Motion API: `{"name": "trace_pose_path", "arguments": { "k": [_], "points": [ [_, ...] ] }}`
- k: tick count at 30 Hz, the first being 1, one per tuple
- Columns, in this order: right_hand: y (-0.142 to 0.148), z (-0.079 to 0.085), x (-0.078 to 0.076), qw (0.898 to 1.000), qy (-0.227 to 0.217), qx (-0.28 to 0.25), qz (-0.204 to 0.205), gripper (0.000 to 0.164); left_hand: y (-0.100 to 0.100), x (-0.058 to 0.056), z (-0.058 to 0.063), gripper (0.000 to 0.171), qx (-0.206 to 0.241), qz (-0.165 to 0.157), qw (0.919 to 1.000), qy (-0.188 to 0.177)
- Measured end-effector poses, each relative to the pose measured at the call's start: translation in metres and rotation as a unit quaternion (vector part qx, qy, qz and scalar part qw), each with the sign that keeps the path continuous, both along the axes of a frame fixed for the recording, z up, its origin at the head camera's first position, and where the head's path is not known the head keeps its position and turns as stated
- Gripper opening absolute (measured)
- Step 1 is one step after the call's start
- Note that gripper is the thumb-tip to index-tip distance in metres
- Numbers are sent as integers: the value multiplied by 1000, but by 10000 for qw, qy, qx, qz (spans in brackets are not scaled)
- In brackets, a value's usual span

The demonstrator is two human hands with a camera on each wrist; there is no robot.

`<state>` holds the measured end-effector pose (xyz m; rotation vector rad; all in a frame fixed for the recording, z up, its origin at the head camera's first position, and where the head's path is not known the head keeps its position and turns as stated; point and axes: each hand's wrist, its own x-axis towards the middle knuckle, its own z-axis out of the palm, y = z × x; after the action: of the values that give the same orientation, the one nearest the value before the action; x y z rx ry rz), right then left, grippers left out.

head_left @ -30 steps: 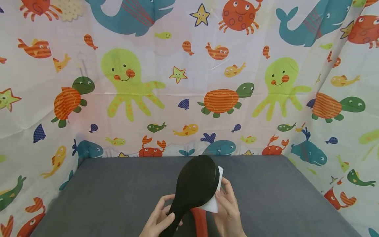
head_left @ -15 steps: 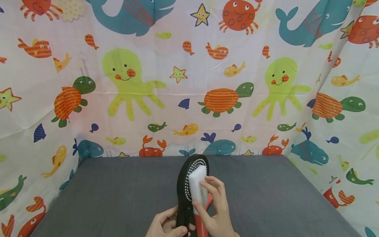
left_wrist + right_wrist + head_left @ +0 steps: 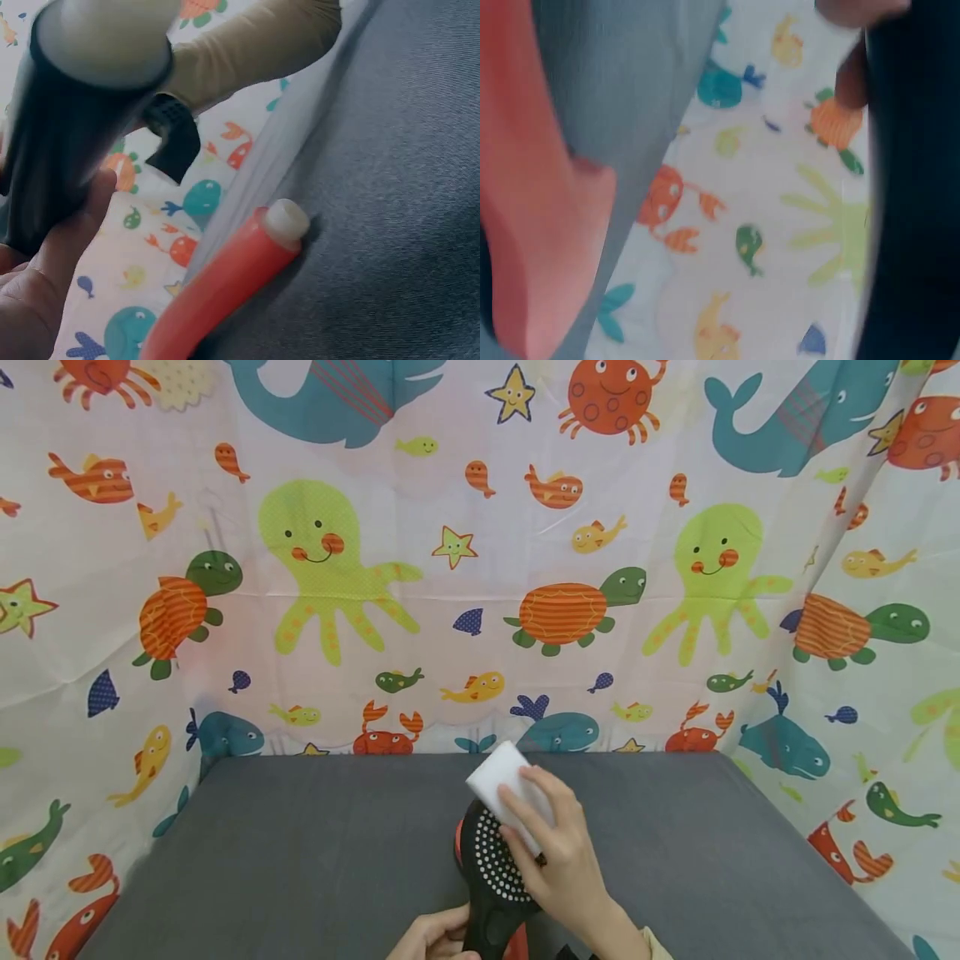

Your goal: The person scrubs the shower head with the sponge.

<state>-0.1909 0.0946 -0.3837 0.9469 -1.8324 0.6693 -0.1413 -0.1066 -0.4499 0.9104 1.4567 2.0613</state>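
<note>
My left hand (image 3: 435, 935) grips the handle of a black shower head (image 3: 487, 885) near the bottom of the head view. Its face, dotted with rows of pale nozzles, is turned up toward the camera. In my right hand (image 3: 564, 852) a white sponge (image 3: 501, 770) is pinched between thumb and fingers, overlapping the upper right of the nozzle face. The left wrist view shows the handle's pale end (image 3: 105, 41) up close, with left fingers wrapped round the dark handle. Part of the nozzle face is hidden behind the right hand and sponge.
A red shower head (image 3: 225, 281) with a white handle end lies on the grey tabletop (image 3: 300, 860), under the black one. A white curtain (image 3: 480, 643) printed with sea animals hangs behind and along both sides.
The black shower head has turned from its smooth back to its nozzle face, then tilted and dropped lower. The sponge has moved from the face's middle to its upper edge.
</note>
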Motion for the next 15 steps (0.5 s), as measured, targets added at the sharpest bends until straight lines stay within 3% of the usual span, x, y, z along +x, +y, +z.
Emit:
{"name": "trace_pose_path", "arguments": {
  "k": [4,7,11,15],
  "points": [
    [14,-5,-5,9966,-566,-202,-560,42,-2,1,2,48,662,-173,9955,-651],
    [17,-18,0,9946,-806,-123,-636,41,-4,1,6,46,916,-123,9903,-1041],
    [8,-32,15,9964,-792,212,-229,37,-5,-1,7,45,870,72,9913,-981],
    [-3,-30,22,9948,-646,669,408,34,-3,-2,-3,43,1086,-296,9910,-727]
  ]
}}
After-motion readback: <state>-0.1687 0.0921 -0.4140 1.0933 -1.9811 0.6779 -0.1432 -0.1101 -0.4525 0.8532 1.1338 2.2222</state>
